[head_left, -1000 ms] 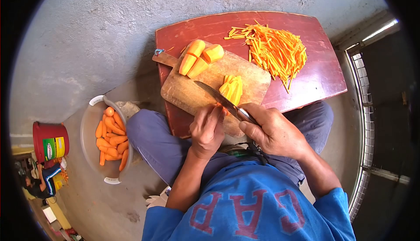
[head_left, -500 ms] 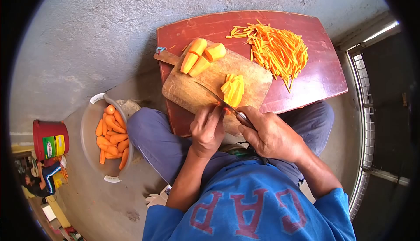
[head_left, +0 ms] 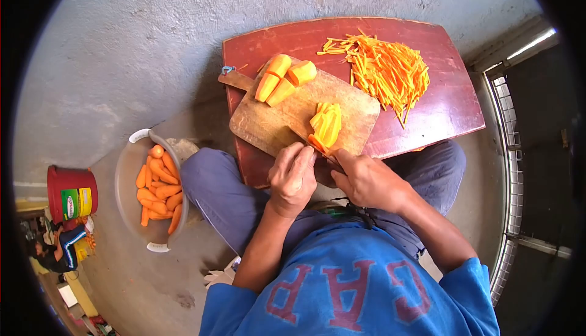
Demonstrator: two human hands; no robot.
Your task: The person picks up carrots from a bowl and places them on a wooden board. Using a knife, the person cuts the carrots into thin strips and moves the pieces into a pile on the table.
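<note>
My right hand (head_left: 371, 182) is closed round the handle of a knife (head_left: 300, 134), whose blade points away to the left over the near edge of the wooden cutting board (head_left: 262, 130). My left hand (head_left: 293, 180) has its fingers drawn together beside the blade; what they hold is hidden. Just beyond the blade an orange carrot slice (head_left: 317, 143) lies against a stack of yellow-orange carrot slices (head_left: 326, 122). Thick peeled carrot chunks (head_left: 281, 92) lie near the board's handle end. A heap of carrot strips (head_left: 390, 70) rests on the red table beyond the board.
The red table (head_left: 448, 101) stands against a rough wall, partly over my legs. On the floor at left is a grey tub (head_left: 124, 198) holding several whole carrots (head_left: 160, 186). Farther left are a red bucket (head_left: 56, 192) and another person (head_left: 60, 247). A barred door (head_left: 513, 177) is at right.
The knife has moved nearer my body, with less blade showing, and my right hand has shifted slightly. An orange slice now shows beside the stack. The whole view has shifted slightly.
</note>
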